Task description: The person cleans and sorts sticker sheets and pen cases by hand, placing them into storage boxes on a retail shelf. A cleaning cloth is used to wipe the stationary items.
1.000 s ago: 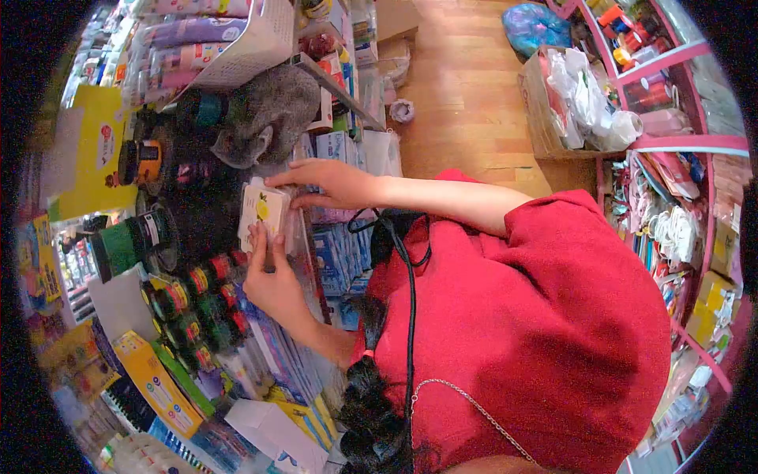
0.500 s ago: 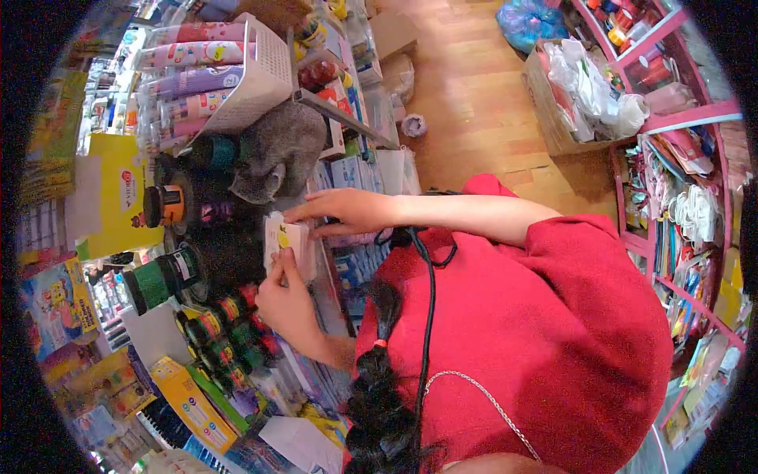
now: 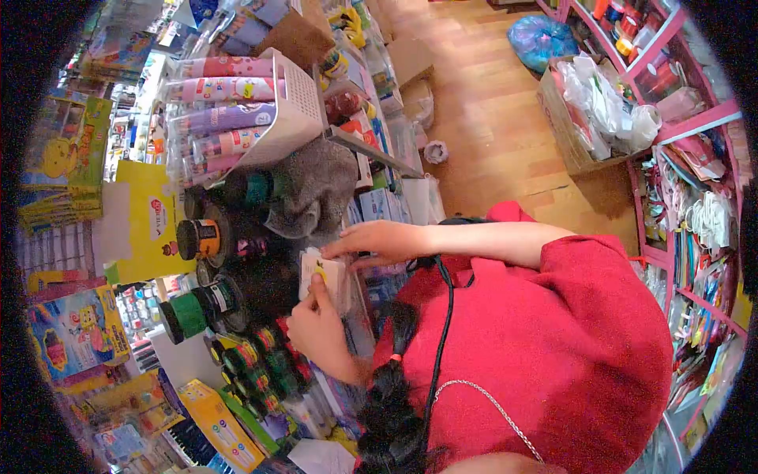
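Small white card pack [image 3: 324, 272] with a yellow mark held upright above the crowded tabletop [image 3: 237, 261], between both hands. Left hand [image 3: 317, 328] below, grip closed on the pack's lower edge, thumb pressed up its face. Right hand [image 3: 377, 239] above, fingers lying flat across the pack's top edge, touching it, grip narrow; cannot tell whether actually pinching. Just left of the pack: dark jars [image 3: 207, 237], green spool [image 3: 189, 312], row of small red-and-green pots [image 3: 264, 363]. Behind: grey cloth [image 3: 316, 186], white basket [image 3: 292, 110] of patterned tubes [image 3: 225, 118]. Yellow box [image 3: 150, 229] further left.
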The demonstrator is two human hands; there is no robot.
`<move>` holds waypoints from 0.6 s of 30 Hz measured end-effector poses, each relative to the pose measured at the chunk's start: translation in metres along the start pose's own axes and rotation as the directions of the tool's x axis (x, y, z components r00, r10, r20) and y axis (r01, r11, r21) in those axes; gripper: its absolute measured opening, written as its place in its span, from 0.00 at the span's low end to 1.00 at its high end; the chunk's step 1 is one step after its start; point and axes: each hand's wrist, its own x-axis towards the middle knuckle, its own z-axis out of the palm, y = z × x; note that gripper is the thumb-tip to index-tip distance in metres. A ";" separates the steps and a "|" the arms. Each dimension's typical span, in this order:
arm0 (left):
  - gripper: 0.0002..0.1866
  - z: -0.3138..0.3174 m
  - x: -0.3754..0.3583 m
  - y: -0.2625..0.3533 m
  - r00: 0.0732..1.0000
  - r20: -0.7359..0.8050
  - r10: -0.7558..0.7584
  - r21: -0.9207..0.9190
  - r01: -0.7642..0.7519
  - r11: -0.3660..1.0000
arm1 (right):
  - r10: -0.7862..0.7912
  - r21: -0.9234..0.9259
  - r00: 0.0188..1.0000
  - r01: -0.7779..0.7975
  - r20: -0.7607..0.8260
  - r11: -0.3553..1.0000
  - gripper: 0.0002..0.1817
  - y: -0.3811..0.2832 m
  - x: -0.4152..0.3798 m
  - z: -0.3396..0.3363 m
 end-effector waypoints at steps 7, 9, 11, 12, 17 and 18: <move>0.31 -0.002 0.005 -0.009 0.999 0.047 -0.024 -0.042 0.026 0.999 | -0.019 -0.010 1.000 0.019 0.003 1.000 0.23 0.004 0.007 -0.004; 0.30 -0.003 0.006 -0.011 0.997 0.078 -0.028 -0.043 0.031 0.999 | -0.032 -0.011 0.999 0.032 0.017 0.999 0.23 0.005 0.010 -0.007; 0.30 -0.002 0.007 -0.015 0.993 0.112 -0.031 -0.054 0.037 0.998 | -0.061 -0.012 0.998 0.061 -0.001 0.998 0.23 0.009 0.010 -0.005; 0.30 -0.003 0.008 -0.013 0.993 0.113 -0.031 -0.061 0.038 0.997 | -0.093 -0.037 0.996 0.092 -0.014 0.995 0.23 0.010 0.010 -0.005; 0.29 -0.003 0.010 -0.011 0.993 0.108 -0.038 -0.066 0.045 0.997 | -0.131 -0.007 0.990 0.131 -0.057 0.991 0.24 0.013 0.011 -0.005; 0.29 -0.002 0.010 -0.012 0.994 0.106 -0.034 -0.077 0.042 0.996 | -0.133 -0.008 0.989 0.133 -0.057 0.991 0.24 0.013 0.012 -0.006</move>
